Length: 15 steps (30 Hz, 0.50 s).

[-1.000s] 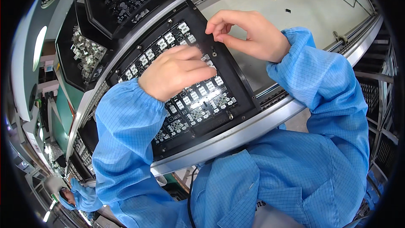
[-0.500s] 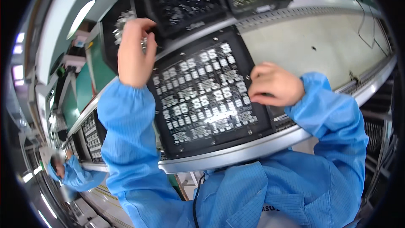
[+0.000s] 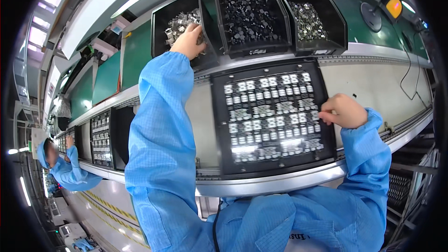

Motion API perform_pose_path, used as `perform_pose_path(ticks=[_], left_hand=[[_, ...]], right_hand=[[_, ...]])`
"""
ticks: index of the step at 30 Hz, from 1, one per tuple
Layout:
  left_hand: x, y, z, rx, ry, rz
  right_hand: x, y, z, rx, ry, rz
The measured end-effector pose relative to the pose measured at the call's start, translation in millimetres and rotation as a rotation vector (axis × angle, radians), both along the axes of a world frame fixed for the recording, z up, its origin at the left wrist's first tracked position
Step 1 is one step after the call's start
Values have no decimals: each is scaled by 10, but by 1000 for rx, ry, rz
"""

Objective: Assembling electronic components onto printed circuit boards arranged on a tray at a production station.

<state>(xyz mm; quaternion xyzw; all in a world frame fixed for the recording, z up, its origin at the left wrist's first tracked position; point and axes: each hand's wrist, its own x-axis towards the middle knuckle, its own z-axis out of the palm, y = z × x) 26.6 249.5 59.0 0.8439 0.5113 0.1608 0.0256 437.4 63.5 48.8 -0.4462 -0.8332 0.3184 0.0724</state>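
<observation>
My left hand reaches into the left black bin, its fingers curled at a heap of small silver metal connector-like parts. Its fingertips are partly hidden, so what they hold cannot be made out. My right hand is at the right side of a black carrier tray. There the thumb and fingers are pinched together over the tray's edge, with anything between them too small to name. Rows of small circuit boards with white blocks lie in the tray, slightly blurred.
Beside the left bin stand a middle bin of dark round parts and a right bin of shiny metal pieces. The tray lies on a conveyor line with a metal front rail. Farther left are another loaded tray and a co-worker.
My left hand has moved farther into the left bin, onto the silver parts. The head view has shifted, so the bins and tray appear elsewhere. My right hand stays by the tray's right edge.
</observation>
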Motion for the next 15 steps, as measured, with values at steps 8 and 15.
perform_pose_path(ticks=[8,15], left_hand=[[-905,-124,-28,-36,-96,10],[-967,-31,-125,150,-229,-60]], right_hand=[[-323,-99,96,-161,-205,-498],[-151,6,-26,-316,-16,-498]])
